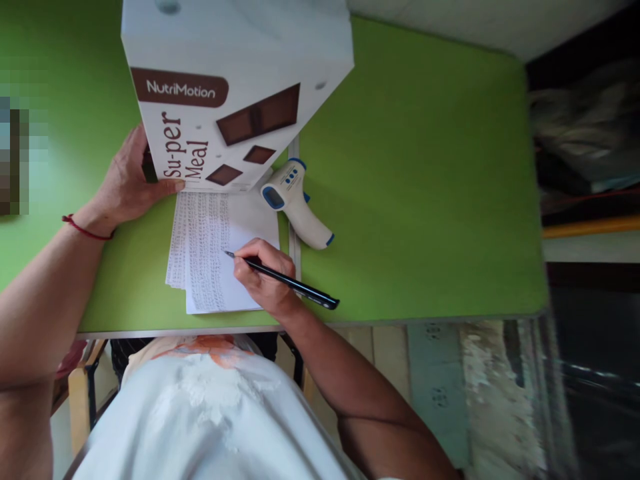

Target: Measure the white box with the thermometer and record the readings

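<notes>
A black pen (300, 285) is pinched in my right hand (267, 277), its tip at the white paper sheets (240, 267), which carry columns of small handwriting. My left hand (131, 181) grips the lower left edge of a tall white carton (195, 127) printed "NutriMotion Su-per Meal", with the thumb on its front face and the fingers behind, partly hidden. The carton stands at the top end of the papers. Right of the papers lies a white and blue handheld infrared thermometer (300, 203), close to the carton's lower corner.
All of this rests on a green table (425, 187), whose front edge runs just before my body. A seam strip (295, 253) crosses the table under the thermometer. Dark shelving with bundled items (585, 127) stands beyond the right edge. A wooden chair part (79, 407) shows below left.
</notes>
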A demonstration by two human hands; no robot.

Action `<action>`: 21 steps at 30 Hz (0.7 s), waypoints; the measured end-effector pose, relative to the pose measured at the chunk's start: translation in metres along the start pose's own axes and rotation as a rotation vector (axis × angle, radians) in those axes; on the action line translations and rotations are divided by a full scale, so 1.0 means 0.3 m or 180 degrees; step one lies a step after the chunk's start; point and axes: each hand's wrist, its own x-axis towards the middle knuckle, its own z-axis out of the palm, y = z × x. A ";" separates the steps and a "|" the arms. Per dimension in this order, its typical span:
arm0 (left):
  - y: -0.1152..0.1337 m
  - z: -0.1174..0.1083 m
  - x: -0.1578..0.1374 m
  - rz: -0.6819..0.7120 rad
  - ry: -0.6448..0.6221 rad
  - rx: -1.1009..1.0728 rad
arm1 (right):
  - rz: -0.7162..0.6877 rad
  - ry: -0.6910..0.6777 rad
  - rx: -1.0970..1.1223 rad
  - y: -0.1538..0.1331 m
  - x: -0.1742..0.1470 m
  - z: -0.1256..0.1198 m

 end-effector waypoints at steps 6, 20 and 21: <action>0.008 0.001 0.000 -0.0093 0.0037 -0.0056 | -0.0005 0.0092 0.0088 -0.002 0.004 -0.001; 0.022 0.001 0.002 -0.0139 0.0070 -0.0094 | 0.0101 0.0228 0.0065 0.000 -0.006 0.001; 0.022 0.001 0.003 -0.0135 0.0057 -0.0102 | 0.0086 0.0221 0.0066 0.000 -0.005 0.001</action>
